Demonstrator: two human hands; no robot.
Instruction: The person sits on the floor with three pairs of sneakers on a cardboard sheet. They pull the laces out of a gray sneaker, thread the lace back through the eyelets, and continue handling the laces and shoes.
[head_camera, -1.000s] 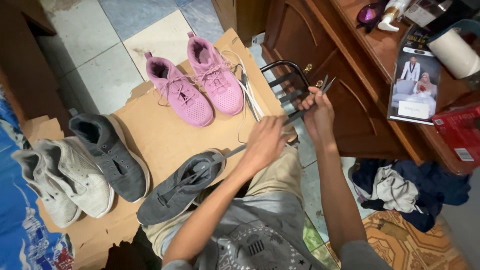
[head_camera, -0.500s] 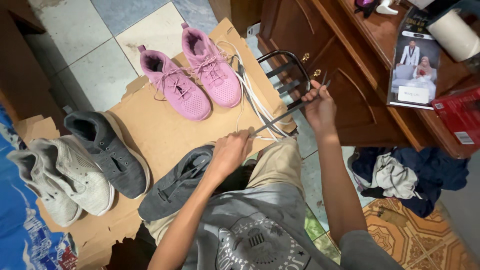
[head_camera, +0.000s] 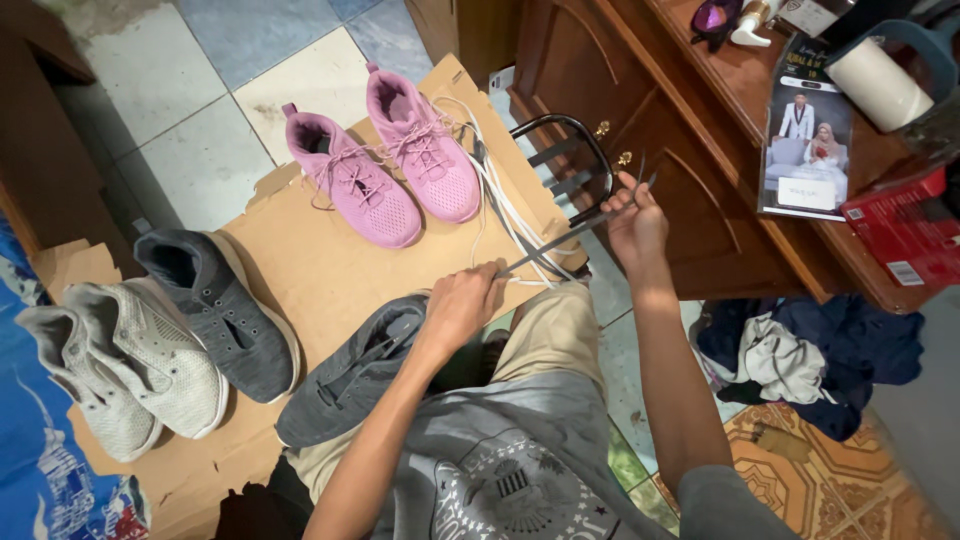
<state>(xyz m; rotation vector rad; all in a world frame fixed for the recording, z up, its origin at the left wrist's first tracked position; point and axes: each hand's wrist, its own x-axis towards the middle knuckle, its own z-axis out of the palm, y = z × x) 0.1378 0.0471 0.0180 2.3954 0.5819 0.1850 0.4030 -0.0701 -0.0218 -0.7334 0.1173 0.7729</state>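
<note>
Grey shoe (head_camera: 350, 375) lies on cardboard (head_camera: 310, 270) | left hand (head_camera: 462, 305) and right hand (head_camera: 632, 218) pinch dark lace (head_camera: 560, 240) taut above shoe | best kept untwisted, ends even.

Left hand (head_camera: 462, 303) low and clenched, right hand (head_camera: 633, 215) raised, fingers pinched, arms apart.

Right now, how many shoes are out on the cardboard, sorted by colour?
Pink shoes: 2
Dark grey shoes: 2, one under the left hand
Light grey shoes: 2
Total: 6
</note>
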